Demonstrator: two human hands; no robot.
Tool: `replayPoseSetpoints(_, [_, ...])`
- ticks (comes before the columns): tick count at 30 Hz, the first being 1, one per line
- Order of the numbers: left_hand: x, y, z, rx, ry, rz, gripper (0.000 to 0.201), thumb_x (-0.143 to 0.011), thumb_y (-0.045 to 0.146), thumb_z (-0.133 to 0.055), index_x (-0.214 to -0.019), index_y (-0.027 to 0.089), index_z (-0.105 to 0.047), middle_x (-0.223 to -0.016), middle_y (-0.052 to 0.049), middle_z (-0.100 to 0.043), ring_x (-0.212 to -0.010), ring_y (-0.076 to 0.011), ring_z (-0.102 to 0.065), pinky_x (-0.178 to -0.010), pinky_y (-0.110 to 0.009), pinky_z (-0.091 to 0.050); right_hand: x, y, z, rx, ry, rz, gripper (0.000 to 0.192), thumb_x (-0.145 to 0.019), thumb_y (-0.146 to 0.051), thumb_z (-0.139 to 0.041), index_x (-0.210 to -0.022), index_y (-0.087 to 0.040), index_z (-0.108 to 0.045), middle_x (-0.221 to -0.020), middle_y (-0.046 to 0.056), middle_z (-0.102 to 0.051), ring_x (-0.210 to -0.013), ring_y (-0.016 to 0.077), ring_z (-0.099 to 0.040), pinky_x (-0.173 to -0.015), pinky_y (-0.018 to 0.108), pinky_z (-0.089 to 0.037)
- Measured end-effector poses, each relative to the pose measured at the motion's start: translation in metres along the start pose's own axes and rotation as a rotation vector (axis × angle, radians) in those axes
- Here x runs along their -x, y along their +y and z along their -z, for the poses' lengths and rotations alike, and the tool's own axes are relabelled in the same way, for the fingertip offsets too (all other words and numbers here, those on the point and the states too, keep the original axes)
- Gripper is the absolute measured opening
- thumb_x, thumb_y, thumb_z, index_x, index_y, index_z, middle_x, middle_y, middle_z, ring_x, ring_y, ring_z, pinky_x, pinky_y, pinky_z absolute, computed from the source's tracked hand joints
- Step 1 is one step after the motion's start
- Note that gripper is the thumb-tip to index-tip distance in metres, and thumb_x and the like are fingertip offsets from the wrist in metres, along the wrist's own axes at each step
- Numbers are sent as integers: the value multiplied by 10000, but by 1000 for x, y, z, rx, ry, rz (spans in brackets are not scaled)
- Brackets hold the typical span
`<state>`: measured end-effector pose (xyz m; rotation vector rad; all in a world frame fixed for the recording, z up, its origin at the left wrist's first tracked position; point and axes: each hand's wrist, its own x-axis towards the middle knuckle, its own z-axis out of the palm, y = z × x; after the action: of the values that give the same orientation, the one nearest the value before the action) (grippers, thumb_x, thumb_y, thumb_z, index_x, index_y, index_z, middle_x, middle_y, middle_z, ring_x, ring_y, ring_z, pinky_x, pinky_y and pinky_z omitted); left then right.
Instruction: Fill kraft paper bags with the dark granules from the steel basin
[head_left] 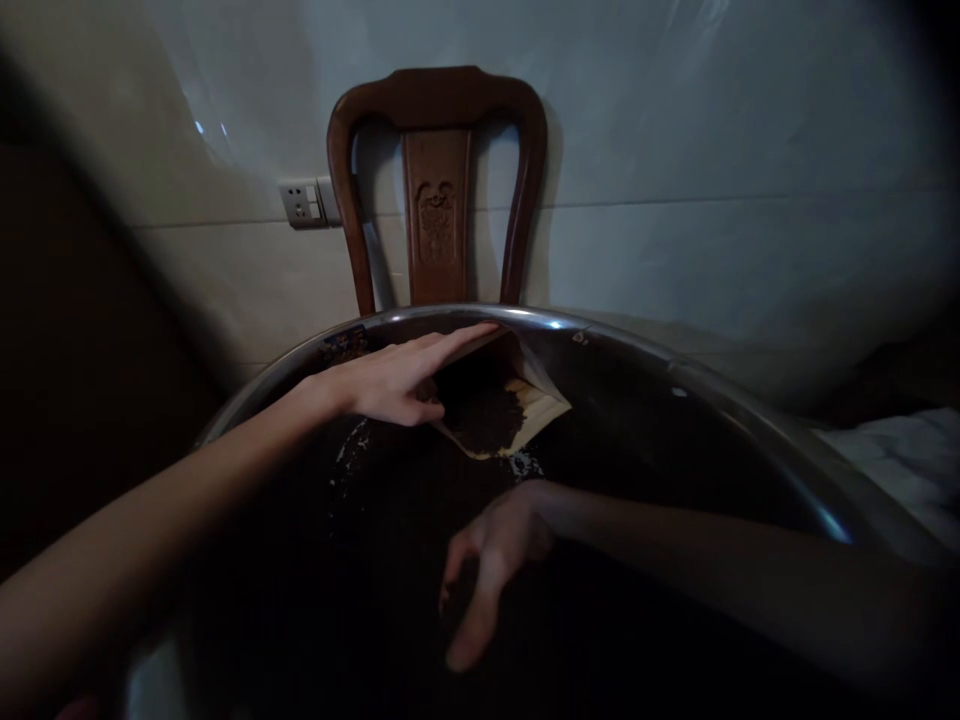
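Observation:
A light tan paper pouch (553, 405) lies with its mouth toward me near the far side of the round dark table (637, 440). Inside is a heap of dark, crumbly bits (487, 415). My left hand (397, 380) grips the pouch at its left, with the fingers stretched along the upper edge and the thumb by the lower one. Closer to me, my right hand (495, 560) hangs over the dark tabletop, apart from the pouch. Its thumb and fingers are spread and bent downward, and nothing shows between them. The fingertips are dim.
A shiny metal rim (555, 320) runs round the table. Behind it, a carved wooden chair (439, 190) stands against the tiled wall, with a socket (304, 203) to its left. Pale cloth (900, 460) lies beyond the rim at right. Pale specks (349, 455) mark the tabletop.

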<state>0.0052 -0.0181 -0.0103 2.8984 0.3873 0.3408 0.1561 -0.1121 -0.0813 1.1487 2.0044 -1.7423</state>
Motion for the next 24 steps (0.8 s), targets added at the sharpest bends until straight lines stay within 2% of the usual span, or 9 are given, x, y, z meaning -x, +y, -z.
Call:
replayPoseSetpoints(2, [0, 0, 0, -13, -6, -8, 918, -693, 216, -577, -1449, 137, -62, -1456, -144, -256, -1289, -324, -336, -1080, -469, -296, 2, -4, 7, -190, -255, -54, 446, -508, -387, -817, -876, -174, -686, -822, -13, -659, -691, 94, -614, -678, 184, -499])
replayPoseSetpoints(3, [0, 0, 1, -15, -10, -11, 913, -699, 220, -577, -1448, 127, -64, -1456, -148, -255, -1291, -321, -333, -1083, -466, -291, 4, -6, 10, -249, -317, -65, 473, -505, -370, -823, -903, -164, -674, -840, -13, -651, -704, 86, -607, -698, 176, -492])
replayPoseSetpoints(7, [-1, 2, 1, -17, -5, -39, 891, -693, 202, -562, -1439, 93, -89, -1462, -151, -244, -1307, -303, -313, -1091, -444, -284, 19, -20, 19, -218, -200, -3, 419, -513, -312, -823, -865, -159, -657, -815, -23, -643, -724, 84, -594, -702, 170, -476])
replayPoseSetpoints(11, [-1, 2, 0, -12, 18, -65, 889, -668, 192, -538, -1437, 99, -103, -1466, -140, -246, -1310, -299, -315, -1090, -450, -285, 48, -33, 26, -222, -144, 187, 274, -583, -265, -776, -810, -171, -655, -793, -26, -650, -727, 98, -605, -711, 207, -489])
replayPoseSetpoints(13, [-1, 0, -1, -4, 17, -76, 896, -654, 203, -542, -1434, 84, -116, -1461, -152, -254, -1311, -300, -314, -1090, -446, -287, 59, -35, 34, -237, 34, 273, 238, -591, -242, -757, -791, -170, -651, -761, -21, -650, -706, 117, -615, -689, 233, -504])
replayPoseSetpoints(15, [-1, -3, -3, 8, 14, -75, 902, -644, 216, -548, -1428, 63, -130, -1445, -171, -280, -1301, -303, -332, -1081, -442, -303, 61, -32, 45, -193, 329, 354, 245, -649, -295, -719, -854, -178, -652, -791, 1, -659, -718, 144, -626, -697, 279, -518])
replayPoseSetpoints(19, [-1, -8, -6, 17, 54, -96, 878, -655, 196, -526, -1430, 74, -132, -1442, -163, -291, -1303, -291, -335, -1085, -437, -297, 43, -14, 63, 340, 1040, 456, 355, -798, -362, -583, -1086, -157, -618, -1089, 100, -633, -999, 222, -587, -926, 410, -439])
replayPoseSetpoints(21, [-2, -8, -6, 24, 55, -120, 857, -669, 184, -515, -1430, 82, -135, -1453, -149, -275, -1321, -278, -308, -1099, -427, -277, 34, -6, 65, 616, 1156, 436, 379, -819, -355, -556, -1116, -127, -613, -1151, 133, -604, -1084, 257, -542, -978, 446, -388])
replayPoseSetpoints(24, [-2, -6, -6, 23, 35, -99, 860, -670, 185, -521, -1429, 77, -132, -1447, -156, -284, -1308, -289, -326, -1083, -443, -296, 34, -8, 59, 663, 1130, 469, 297, -842, -328, -532, -1053, -155, -651, -1080, 99, -646, -1023, 234, -577, -938, 416, -425])
